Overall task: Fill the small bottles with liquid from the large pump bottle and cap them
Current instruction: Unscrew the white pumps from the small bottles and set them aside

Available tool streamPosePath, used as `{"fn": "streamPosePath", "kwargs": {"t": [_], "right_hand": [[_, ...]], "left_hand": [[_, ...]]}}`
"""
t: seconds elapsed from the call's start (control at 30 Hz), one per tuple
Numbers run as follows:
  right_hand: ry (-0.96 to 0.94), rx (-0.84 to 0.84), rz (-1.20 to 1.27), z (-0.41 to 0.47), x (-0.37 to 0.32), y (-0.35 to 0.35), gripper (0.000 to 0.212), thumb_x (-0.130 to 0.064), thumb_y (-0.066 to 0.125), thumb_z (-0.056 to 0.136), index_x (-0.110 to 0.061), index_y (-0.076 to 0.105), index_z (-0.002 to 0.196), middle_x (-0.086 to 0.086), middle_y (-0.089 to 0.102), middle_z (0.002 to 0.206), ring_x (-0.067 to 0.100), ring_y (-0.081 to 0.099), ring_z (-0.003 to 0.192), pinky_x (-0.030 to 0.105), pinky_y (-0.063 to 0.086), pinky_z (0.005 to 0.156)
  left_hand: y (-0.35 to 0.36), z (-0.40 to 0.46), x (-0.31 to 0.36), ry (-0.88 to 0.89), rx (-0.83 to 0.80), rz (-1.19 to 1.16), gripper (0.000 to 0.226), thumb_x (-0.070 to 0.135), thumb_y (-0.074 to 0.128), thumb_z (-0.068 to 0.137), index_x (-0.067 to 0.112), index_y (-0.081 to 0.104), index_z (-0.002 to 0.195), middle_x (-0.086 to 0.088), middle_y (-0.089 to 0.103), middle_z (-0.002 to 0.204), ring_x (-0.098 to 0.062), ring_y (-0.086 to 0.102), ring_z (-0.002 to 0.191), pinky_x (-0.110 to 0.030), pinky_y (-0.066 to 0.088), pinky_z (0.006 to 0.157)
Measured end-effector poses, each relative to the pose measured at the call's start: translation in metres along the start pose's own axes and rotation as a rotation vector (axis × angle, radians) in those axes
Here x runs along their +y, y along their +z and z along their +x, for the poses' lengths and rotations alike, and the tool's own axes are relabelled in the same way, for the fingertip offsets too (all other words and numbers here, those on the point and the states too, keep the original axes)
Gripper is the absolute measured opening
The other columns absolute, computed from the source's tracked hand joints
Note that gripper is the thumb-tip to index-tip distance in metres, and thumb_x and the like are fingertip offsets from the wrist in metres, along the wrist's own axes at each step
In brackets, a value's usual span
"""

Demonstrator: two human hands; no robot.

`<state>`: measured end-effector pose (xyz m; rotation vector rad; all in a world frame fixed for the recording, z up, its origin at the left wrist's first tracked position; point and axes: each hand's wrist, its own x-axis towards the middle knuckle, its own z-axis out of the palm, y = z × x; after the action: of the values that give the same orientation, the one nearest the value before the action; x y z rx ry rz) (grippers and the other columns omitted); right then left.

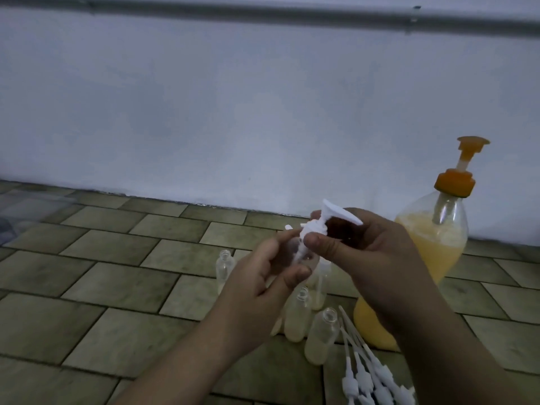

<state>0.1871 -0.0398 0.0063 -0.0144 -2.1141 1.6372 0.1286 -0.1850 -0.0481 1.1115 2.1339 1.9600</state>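
My left hand [264, 276] grips a small clear bottle [298, 252] held up above the floor. My right hand [365, 252] pinches a white pump cap [318, 225] at that bottle's neck, its spout pointing up and right. The large pump bottle [438, 238], clear with orange liquid and an orange pump head, stands at the right, partly behind my right wrist. Several small clear bottles [321, 334] stand open on the floor below my hands, with pale liquid in their lower parts. Another small bottle [225, 268] stands at their left.
Several white pump caps with long dip tubes [371, 375] lie in a pile on the floor at the lower right. The floor is tiled in green-grey bricks [117, 287]. A pale wall [233, 112] with a grey pipe [263, 10] runs behind.
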Motion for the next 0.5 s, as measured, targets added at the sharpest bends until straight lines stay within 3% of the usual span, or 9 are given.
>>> {"fn": "streamPosePath", "kwargs": {"t": [0.17,0.23,0.3,0.4,0.5], "right_hand": [[0.034,0.057,0.179,-0.002,0.003,-0.004,0.062,-0.026,0.075,0.052,-0.018,0.065,0.113,0.003,0.073,0.085,0.017,0.069,0.084,0.022,0.055,0.072],[0.045,0.055,0.197,-0.004,0.004,0.001,0.070,-0.028,0.077,0.049,-0.019,0.063,0.117,0.002,0.071,0.084,0.016,0.068,0.084,0.024,0.056,0.073],[0.049,0.066,0.190,-0.004,0.004,0.001,0.077,-0.029,0.078,0.048,-0.022,0.060,0.122,0.000,0.071,0.084,0.018,0.068,0.086,0.027,0.056,0.076],[0.033,0.094,0.189,-0.003,0.003,-0.008,0.065,-0.023,0.075,0.055,-0.020,0.061,0.118,0.002,0.074,0.088,0.024,0.068,0.091,0.030,0.058,0.078],[0.000,0.045,0.124,-0.006,-0.001,-0.005,0.061,-0.032,0.076,0.052,-0.021,0.065,0.111,0.002,0.073,0.090,0.026,0.067,0.090,0.037,0.057,0.080]], "left_hand": [[-0.004,0.001,-0.003,-0.078,0.059,-0.009,0.050,0.039,0.064,0.076,0.028,0.056,0.124,0.008,0.068,0.110,-0.007,0.063,0.105,-0.027,0.053,0.088],[-0.004,0.002,-0.002,-0.077,0.026,0.042,0.048,0.043,0.064,0.076,0.033,0.057,0.122,0.012,0.067,0.108,-0.006,0.063,0.102,-0.029,0.054,0.087],[-0.003,0.001,0.001,-0.060,-0.002,0.012,0.039,0.038,0.066,0.082,0.035,0.057,0.120,0.017,0.068,0.107,-0.003,0.063,0.102,-0.023,0.052,0.084],[-0.006,0.000,0.003,-0.079,0.001,-0.114,0.043,0.032,0.061,0.078,0.032,0.055,0.120,0.018,0.069,0.109,-0.001,0.062,0.106,-0.015,0.049,0.084],[-0.005,0.001,0.001,-0.071,-0.065,-0.035,0.042,0.037,0.061,0.083,0.032,0.055,0.124,0.018,0.068,0.104,-0.001,0.063,0.102,-0.021,0.050,0.085]]}}
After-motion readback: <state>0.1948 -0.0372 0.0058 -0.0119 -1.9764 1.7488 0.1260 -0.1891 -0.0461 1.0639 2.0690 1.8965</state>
